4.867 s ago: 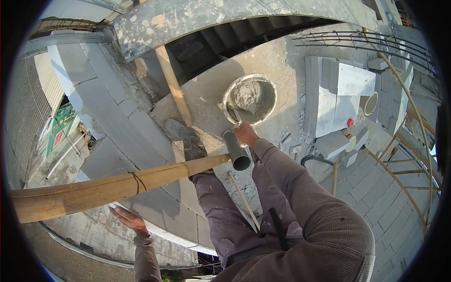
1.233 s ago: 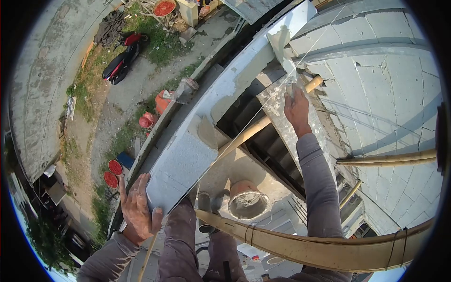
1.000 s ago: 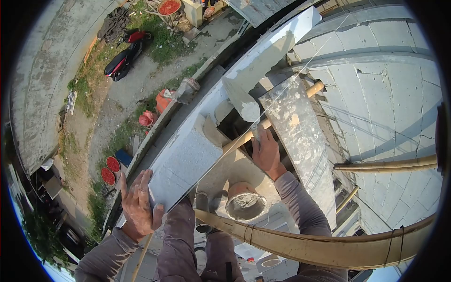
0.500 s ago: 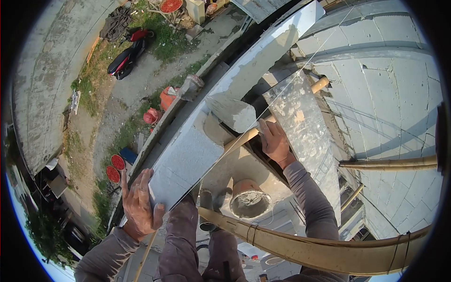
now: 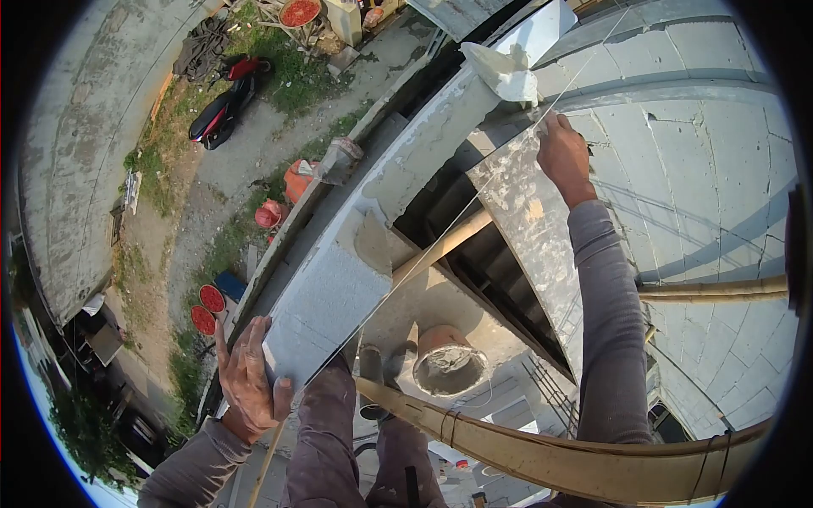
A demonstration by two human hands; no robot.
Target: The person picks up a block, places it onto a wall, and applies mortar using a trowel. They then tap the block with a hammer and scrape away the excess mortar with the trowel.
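One trowel (image 5: 506,78) tight in the closed right grip (image 5: 565,157), blade (image 5: 491,66) out ahead

A broad, stained grey concrete pavement (image 5: 93,127) is curving past ten o'clock, with a green-and-brown strip of grass and gravel (image 5: 157,241) running alongside at nine. At three, a pale grey block wall (image 5: 703,203) is catching sunlight and shadow bands; toward six, a dusty tan-grey concrete floor (image 5: 411,309) is showing.
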